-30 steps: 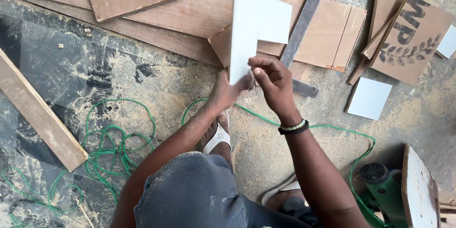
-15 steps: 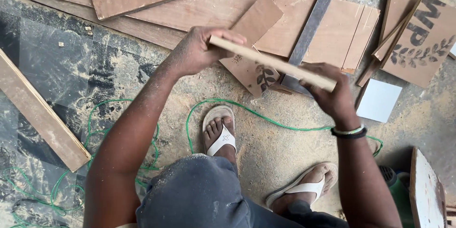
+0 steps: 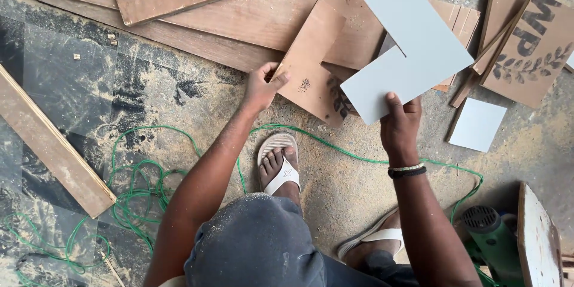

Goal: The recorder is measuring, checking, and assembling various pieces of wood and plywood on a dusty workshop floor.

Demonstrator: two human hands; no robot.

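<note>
Splitting apart, right hand (image 3: 399, 122) now lifts grey L-shaped panel (image 3: 412, 54) alone

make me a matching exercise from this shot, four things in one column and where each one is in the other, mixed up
Things:
1. pale grey L-shaped panel
2. brown plywood offcut
3. green cord
4. small pale grey square tile

Places:
a. loose on the dusty floor, looping past the sandalled foot
b. held in the right hand
c. lying flat on the floor at right, touched by nobody
d. gripped at its edge by the left hand

Pairs: 1-b, 2-d, 3-a, 4-c
</note>
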